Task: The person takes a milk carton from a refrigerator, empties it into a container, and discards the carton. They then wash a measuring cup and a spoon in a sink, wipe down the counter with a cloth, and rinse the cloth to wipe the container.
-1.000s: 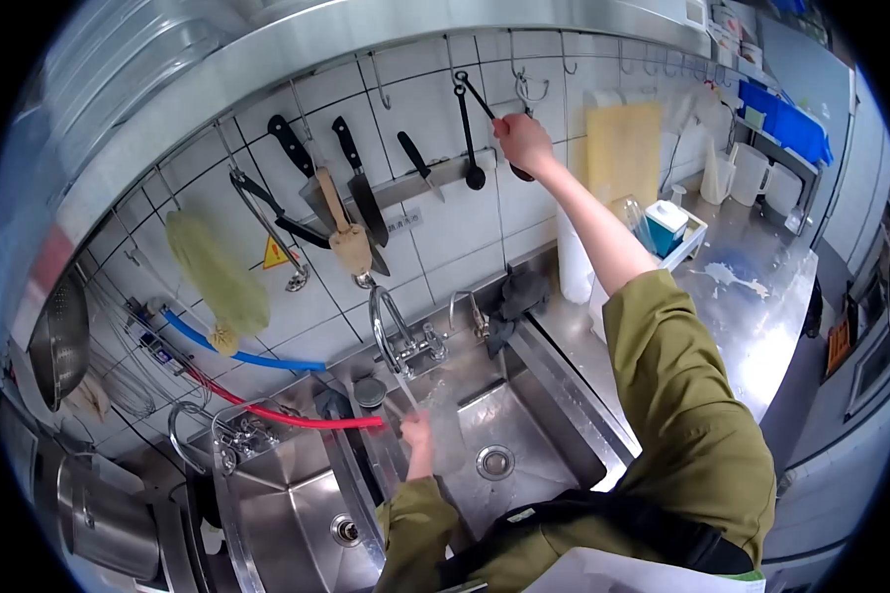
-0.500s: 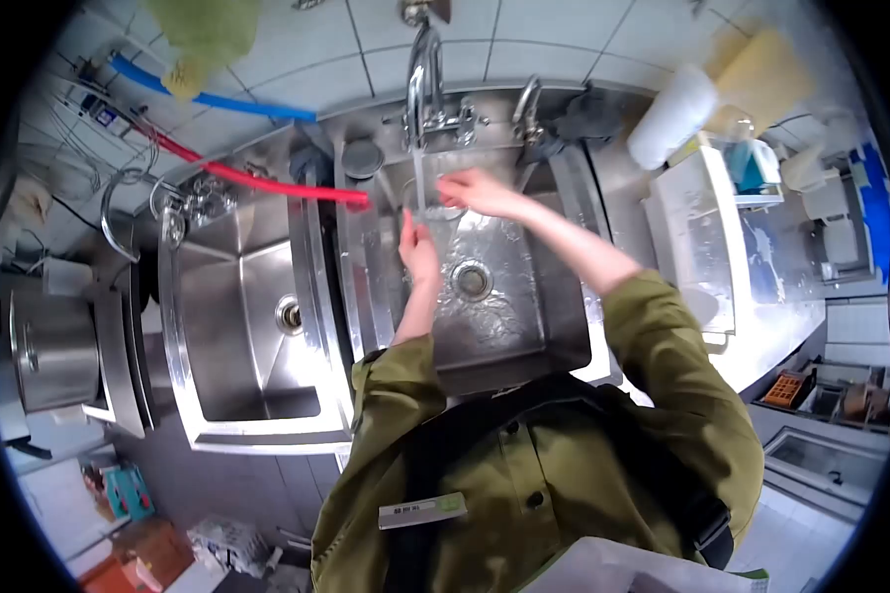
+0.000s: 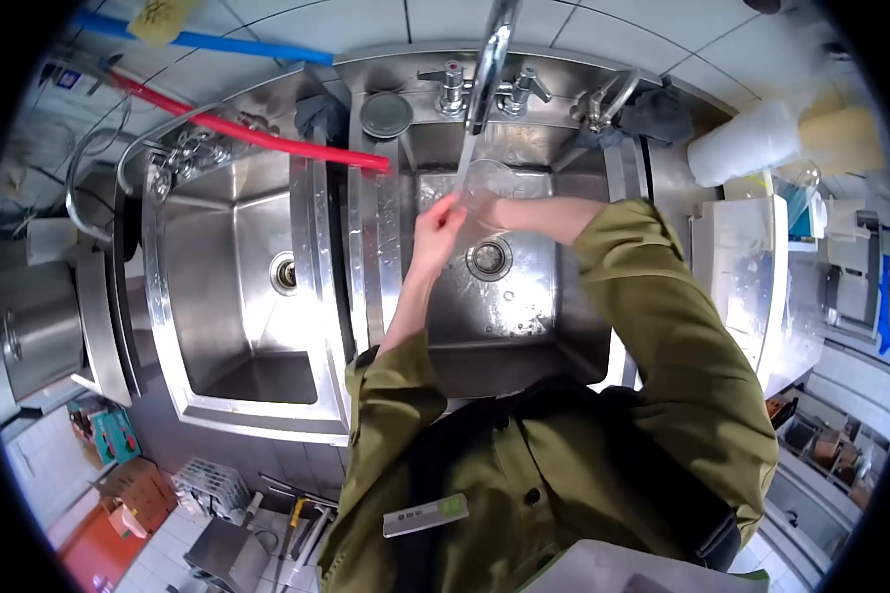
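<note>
Over the right-hand steel sink (image 3: 504,306), a clear round container (image 3: 492,178) sits under the running tap (image 3: 489,74). Its see-through wall makes its exact shape hard to read. My right hand (image 3: 485,211) is closed on it from the right, with the fingers partly behind the clear wall. From the left, my left hand (image 3: 437,232) has its fingers closed together, the fingertips at the container's near left edge. The water stream (image 3: 465,163) falls right by these fingertips. Below both hands lies the drain (image 3: 489,259), with water drops around it.
A second sink (image 3: 237,287) stands to the left. A red hose (image 3: 267,148) reaches over the divider, near a grey round lid (image 3: 386,116) on the back ledge. Dark cloths (image 3: 660,117) lie at the back right beside another tap (image 3: 603,104). A white-topped unit (image 3: 742,277) flanks the right side.
The view has shifted, so the tap stands higher and further right in it. My hands have come closer together, and my right hand has moved lower around the clear container.
</note>
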Motion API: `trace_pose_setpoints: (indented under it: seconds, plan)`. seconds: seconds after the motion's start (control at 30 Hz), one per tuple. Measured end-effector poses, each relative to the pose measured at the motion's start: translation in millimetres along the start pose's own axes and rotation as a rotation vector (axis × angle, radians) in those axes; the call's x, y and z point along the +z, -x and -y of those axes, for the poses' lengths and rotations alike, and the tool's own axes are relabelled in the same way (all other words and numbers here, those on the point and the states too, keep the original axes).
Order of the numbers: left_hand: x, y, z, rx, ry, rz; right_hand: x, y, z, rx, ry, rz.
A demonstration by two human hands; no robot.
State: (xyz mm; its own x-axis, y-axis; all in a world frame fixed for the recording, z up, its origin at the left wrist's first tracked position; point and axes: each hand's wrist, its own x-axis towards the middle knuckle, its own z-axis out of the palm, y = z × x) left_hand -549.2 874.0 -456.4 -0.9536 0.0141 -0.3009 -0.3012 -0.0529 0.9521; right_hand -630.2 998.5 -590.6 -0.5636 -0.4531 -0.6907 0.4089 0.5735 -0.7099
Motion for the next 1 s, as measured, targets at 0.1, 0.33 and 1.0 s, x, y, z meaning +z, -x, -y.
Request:
trace_pose_setpoints:
  seconds: [0.1,0.33,1.0]
  plan:
    - [-4,-8,29,-0.038,0.155,-0.132,21,-6,-20,-0.142,0.911,-0.13]
    - [22,4,45,0.086,0.1,-0.134,21,-1,-15,-0.074,-0.202,0.072]
    - [35,60,207,-1.296,1.656,-0.202,3,421,-37,-0.431,0.314,-1.144]
